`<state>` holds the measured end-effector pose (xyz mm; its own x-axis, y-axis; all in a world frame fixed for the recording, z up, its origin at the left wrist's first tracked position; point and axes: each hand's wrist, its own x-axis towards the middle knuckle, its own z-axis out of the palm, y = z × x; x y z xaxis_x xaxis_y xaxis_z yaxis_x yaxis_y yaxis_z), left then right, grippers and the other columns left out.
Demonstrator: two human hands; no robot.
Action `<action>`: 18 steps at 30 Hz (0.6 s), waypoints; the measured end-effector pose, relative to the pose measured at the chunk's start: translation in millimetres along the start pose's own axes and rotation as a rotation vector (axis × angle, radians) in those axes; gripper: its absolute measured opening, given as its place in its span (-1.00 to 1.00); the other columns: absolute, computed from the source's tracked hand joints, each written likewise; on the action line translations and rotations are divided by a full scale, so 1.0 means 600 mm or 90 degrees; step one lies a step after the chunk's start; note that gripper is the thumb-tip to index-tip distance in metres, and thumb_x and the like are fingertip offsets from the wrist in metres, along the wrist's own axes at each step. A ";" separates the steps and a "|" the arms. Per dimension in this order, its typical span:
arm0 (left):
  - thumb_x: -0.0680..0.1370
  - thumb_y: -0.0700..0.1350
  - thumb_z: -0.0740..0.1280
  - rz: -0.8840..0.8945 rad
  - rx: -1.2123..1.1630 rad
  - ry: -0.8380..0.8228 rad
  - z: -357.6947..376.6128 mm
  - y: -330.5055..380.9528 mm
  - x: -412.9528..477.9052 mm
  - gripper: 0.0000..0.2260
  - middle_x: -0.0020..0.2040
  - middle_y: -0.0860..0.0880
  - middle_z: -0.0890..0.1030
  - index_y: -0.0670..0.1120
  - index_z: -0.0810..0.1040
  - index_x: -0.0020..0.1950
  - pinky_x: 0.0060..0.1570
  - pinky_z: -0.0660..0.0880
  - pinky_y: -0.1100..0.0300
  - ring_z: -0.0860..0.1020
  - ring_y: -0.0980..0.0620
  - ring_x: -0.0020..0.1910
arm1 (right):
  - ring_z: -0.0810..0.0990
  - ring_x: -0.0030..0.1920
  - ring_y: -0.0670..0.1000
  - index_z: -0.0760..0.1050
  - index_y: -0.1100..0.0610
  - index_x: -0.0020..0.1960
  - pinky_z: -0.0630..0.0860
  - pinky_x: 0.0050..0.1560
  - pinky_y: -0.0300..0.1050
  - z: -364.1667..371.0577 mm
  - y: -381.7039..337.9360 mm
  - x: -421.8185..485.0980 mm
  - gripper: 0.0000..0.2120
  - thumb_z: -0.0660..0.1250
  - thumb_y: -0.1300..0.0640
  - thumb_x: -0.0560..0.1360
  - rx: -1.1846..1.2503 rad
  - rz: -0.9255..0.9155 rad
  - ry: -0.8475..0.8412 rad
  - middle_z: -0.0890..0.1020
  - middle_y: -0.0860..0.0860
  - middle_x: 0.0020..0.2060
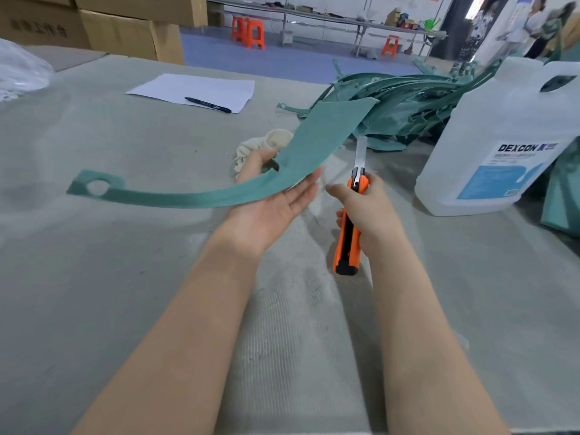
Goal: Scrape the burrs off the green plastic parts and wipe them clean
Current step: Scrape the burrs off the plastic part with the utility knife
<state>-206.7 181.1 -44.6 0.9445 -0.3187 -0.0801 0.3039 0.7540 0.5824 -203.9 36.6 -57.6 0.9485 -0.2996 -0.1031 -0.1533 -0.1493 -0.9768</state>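
A long curved green plastic part (301,158) with a round hole near its left end hangs over the table. My left hand (270,202) holds it palm up, thumb pressed on its top face and fingers stretched under its near edge. My right hand (364,208) grips an orange and black utility knife (350,227) with its blade out, pointing away from me just right of the part's edge. A crumpled cream cloth (266,142) lies behind my left hand. A heap of similar green parts (405,98) is piled at the back right.
A big white DEXCON jug (502,146) stands at the right. A sheet of paper (194,89) with a black pen (208,105) lies at the back. Cardboard boxes (125,23) and a clear plastic bag (18,70) sit at the far left. White shavings dot the grey table (125,277).
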 end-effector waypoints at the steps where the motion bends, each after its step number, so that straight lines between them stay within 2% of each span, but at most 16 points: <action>1: 0.58 -0.03 0.15 -0.023 0.002 -0.016 0.002 -0.002 -0.001 -0.71 0.30 -0.23 0.52 -0.18 0.47 0.17 -0.10 0.61 0.16 0.66 -0.05 -0.06 | 0.47 -0.35 -0.03 0.21 0.09 0.44 0.49 -0.38 -0.17 0.003 0.001 0.000 -0.40 0.40 0.09 0.50 0.001 -0.009 0.000 0.45 0.01 -0.19; 4: 0.57 -0.06 0.15 -0.091 0.058 -0.049 0.007 -0.010 -0.005 -0.70 0.26 -0.27 0.54 -0.22 0.49 0.16 -0.12 0.62 0.16 0.66 -0.11 -0.05 | 0.44 -0.36 -0.04 0.24 0.19 0.41 0.48 -0.37 -0.16 0.007 -0.001 0.000 -0.53 0.29 0.18 0.55 -0.023 -0.038 -0.012 0.45 0.03 -0.24; 6: 0.57 -0.10 0.16 -0.073 0.070 -0.028 0.005 -0.013 0.000 -0.73 0.26 -0.27 0.53 -0.20 0.45 0.19 -0.09 0.63 0.12 0.62 -0.16 0.00 | 0.43 -0.36 -0.03 0.27 0.21 0.36 0.47 -0.36 -0.13 0.004 -0.004 0.000 -0.58 0.28 0.21 0.55 -0.010 -0.035 -0.011 0.46 0.06 -0.20; 8: 0.57 -0.13 0.18 -0.025 0.066 0.054 0.000 -0.009 0.005 -0.81 0.13 -0.22 0.57 -0.19 0.47 0.09 -0.02 0.61 0.08 0.59 -0.16 0.02 | 0.45 -0.34 -0.01 0.31 0.15 0.28 0.53 -0.30 -0.08 -0.002 -0.010 -0.003 -0.64 0.32 0.15 0.54 0.048 -0.017 0.016 0.49 0.09 -0.09; 10: 0.56 -0.14 0.21 0.011 0.030 0.141 -0.003 0.002 0.006 -0.88 -0.07 -0.14 0.60 -0.15 0.50 -0.10 -0.03 0.58 0.09 0.59 -0.11 -0.07 | 0.45 -0.33 -0.02 0.34 0.13 0.19 0.53 -0.26 -0.09 -0.006 -0.014 -0.006 -0.73 0.31 0.11 0.54 0.120 -0.014 0.054 0.48 0.08 -0.05; 12: 0.57 -0.15 0.24 0.057 -0.028 0.158 -0.004 0.011 0.005 -0.84 -0.23 -0.09 0.61 -0.14 0.51 -0.19 -0.11 0.59 0.17 0.60 -0.03 -0.21 | 0.44 -0.36 -0.05 0.37 0.12 0.15 0.49 -0.34 -0.18 -0.006 -0.018 -0.011 -0.79 0.27 0.07 0.58 0.176 -0.029 0.081 0.51 0.05 -0.12; 14: 0.62 -0.11 0.19 0.090 -0.021 0.148 -0.005 0.019 0.004 -0.78 -0.34 -0.03 0.62 -0.12 0.50 -0.18 -0.24 0.56 0.23 0.59 0.05 -0.33 | 0.46 -0.43 -0.07 0.40 0.11 0.09 0.47 -0.43 -0.24 -0.004 -0.021 -0.016 -0.83 0.22 0.01 0.62 0.203 -0.047 0.061 0.58 0.02 -0.25; 16: 0.66 -0.02 0.12 0.081 0.042 0.137 -0.009 0.024 0.001 -0.73 -0.31 0.00 0.63 -0.09 0.50 -0.11 -0.34 0.52 0.30 0.59 0.08 -0.36 | 0.46 -0.50 -0.08 0.45 0.14 0.00 0.45 -0.49 -0.25 -0.001 -0.021 -0.022 -0.75 0.16 -0.03 0.64 0.181 -0.085 0.009 0.56 -0.01 -0.43; 18: 0.66 0.03 0.10 0.059 0.072 0.111 -0.014 0.029 -0.003 -0.72 -0.19 0.00 0.61 -0.07 0.51 -0.05 -0.33 0.52 0.29 0.56 0.07 -0.27 | 0.45 -0.53 -0.06 0.47 0.17 -0.06 0.44 -0.50 -0.24 0.005 -0.021 -0.028 -0.67 0.13 -0.06 0.65 0.074 -0.159 -0.021 0.52 -0.02 -0.50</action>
<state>-202.0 199.6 -41.2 0.9781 -0.1392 -0.1545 0.2075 0.7035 0.6797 -216.9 46.0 -44.1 0.9619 -0.2354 0.1393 0.1172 -0.1055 -0.9875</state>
